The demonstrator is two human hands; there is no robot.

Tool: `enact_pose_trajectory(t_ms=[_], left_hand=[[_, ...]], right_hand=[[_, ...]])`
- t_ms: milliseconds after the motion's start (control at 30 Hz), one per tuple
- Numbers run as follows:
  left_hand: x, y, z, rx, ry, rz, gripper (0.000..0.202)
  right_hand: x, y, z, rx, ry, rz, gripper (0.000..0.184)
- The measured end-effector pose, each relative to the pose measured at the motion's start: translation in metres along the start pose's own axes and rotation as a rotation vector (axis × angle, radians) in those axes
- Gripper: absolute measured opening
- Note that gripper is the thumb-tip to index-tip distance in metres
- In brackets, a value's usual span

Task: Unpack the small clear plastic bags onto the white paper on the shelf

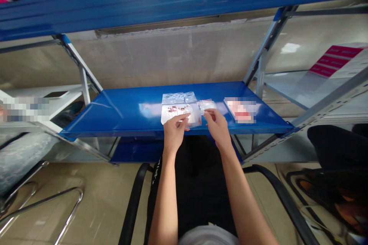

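Observation:
A clear plastic bag lies on the blue shelf in front of me, with a white sheet-like area in its lower part. Small red and dark pieces are scattered on that white area; whether they lie in or on the bag I cannot tell. My left hand rests at the near edge, thumb and fingers pinched together over it; what is between them is too small to make out. To its right, my right hand pinches the near edge of a small clear zip bag.
The blue shelf has a raised front edge. A flat printed item, blurred out, lies to the right. Metal uprights and a blue upper beam frame the space. Pink and white boxes stand on a neighbouring shelf. Chair armrests flank me.

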State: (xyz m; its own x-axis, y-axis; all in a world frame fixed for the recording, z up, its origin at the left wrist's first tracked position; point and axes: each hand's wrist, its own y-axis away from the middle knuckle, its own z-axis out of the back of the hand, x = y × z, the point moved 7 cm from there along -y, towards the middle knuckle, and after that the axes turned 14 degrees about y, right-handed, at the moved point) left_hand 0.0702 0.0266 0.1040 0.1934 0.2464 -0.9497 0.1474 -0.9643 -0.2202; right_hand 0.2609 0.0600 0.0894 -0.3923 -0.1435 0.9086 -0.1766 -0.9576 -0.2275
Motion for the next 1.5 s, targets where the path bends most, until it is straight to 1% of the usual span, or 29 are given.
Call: enact_pose_trajectory(t_ms=[33, 67, 133, 167, 200, 233, 300, 433, 567, 633, 667, 733, 767, 800, 833, 867, 933, 967, 1033, 1133, 1267, 1367, 1500], left_hand=[[0.0, 0.0, 0.001, 0.011, 0.014, 0.006, 0.024], [0.001, -0.001, 0.002, 0.027, 0.023, 0.017, 0.026], [0.004, -0.002, 0.004, 0.038, 0.032, 0.035, 0.028], [0.005, -0.002, 0.005, 0.035, 0.036, 0.045, 0.029], [0.007, -0.003, 0.007, 0.031, 0.045, 0.058, 0.029], [0.009, -0.003, 0.008, 0.028, 0.061, 0.076, 0.03], [0.013, -0.003, 0.009, 0.033, 0.109, 0.121, 0.033], [0.022, -0.002, 0.008, 0.064, 0.182, 0.203, 0.044], [0.027, -0.002, 0.012, 0.051, 0.187, 0.21, 0.049], [0.027, -0.004, 0.02, 0.021, 0.157, 0.186, 0.049], [0.027, -0.006, 0.027, -0.006, 0.129, 0.162, 0.048], [0.022, -0.015, 0.047, -0.088, 0.028, 0.081, 0.042], [0.019, -0.02, 0.058, -0.133, -0.046, 0.032, 0.036], [0.016, -0.027, 0.069, -0.174, -0.135, -0.018, 0.031], [0.014, -0.035, 0.077, -0.188, -0.228, -0.055, 0.027], [0.012, -0.043, 0.085, -0.207, -0.303, -0.086, 0.024], [0.014, -0.061, 0.093, -0.202, -0.4, -0.118, 0.024], [0.017, -0.069, 0.094, -0.187, -0.434, -0.128, 0.025], [0.024, -0.083, 0.091, -0.129, -0.497, -0.142, 0.028], [0.034, -0.094, 0.081, -0.029, -0.6, -0.181, 0.029], [0.041, -0.1, 0.076, 0.027, -0.745, -0.244, 0.014], [0.047, -0.103, 0.075, 0.057, -0.793, -0.257, 0.01], [0.054, -0.106, 0.072, 0.097, -0.78, -0.263, 0.009]], right_hand=[[-0.01, -0.002, -0.004, 0.062, -0.073, -0.058, 0.042], [-0.017, -0.002, -0.011, 0.169, -0.162, -0.106, 0.044], [-0.023, 0.003, -0.025, 0.39, -0.336, -0.18, 0.046], [-0.024, 0.005, -0.029, 0.457, -0.391, -0.203, 0.047], [-0.024, 0.007, -0.031, 0.486, -0.42, -0.216, 0.048], [-0.024, 0.007, -0.03, 0.484, -0.431, -0.218, 0.048], [-0.023, 0.006, -0.027, 0.437, -0.427, -0.199, 0.049], [-0.025, 0.002, -0.022, 0.349, -0.387, -0.147, 0.052], [-0.023, -0.008, -0.023, 0.342, -0.306, -0.087, 0.053], [-0.015, -0.022, -0.025, 0.341, -0.246, -0.028, 0.052], [-0.008, -0.033, -0.026, 0.33, -0.203, 0.015, 0.049], [0.01, -0.057, -0.029, 0.293, -0.069, 0.121, 0.04], [0.021, -0.07, -0.033, 0.29, 0.037, 0.192, 0.032], [0.034, -0.081, -0.04, 0.299, 0.156, 0.278, 0.023], [0.047, -0.089, -0.049, 0.323, 0.273, 0.381, 0.017], [0.059, -0.095, -0.06, 0.364, 0.384, 0.485, 0.014], [0.076, -0.101, -0.084, 0.459, 0.588, 0.679, 0.016], [0.081, -0.101, -0.095, 0.495, 0.676, 0.76, 0.018], [0.086, -0.1, -0.113, 0.536, 0.818, 0.878, 0.023], [0.086, -0.098, -0.13, 0.569, 0.948, 0.98, 0.026], [0.082, -0.094, -0.144, 0.64, 1.074, 1.092, 0.026], [0.081, -0.096, -0.146, 0.674, 1.123, 1.106, 0.023], [0.086, -0.096, -0.142, 0.72, 1.119, 1.052, 0.022]])
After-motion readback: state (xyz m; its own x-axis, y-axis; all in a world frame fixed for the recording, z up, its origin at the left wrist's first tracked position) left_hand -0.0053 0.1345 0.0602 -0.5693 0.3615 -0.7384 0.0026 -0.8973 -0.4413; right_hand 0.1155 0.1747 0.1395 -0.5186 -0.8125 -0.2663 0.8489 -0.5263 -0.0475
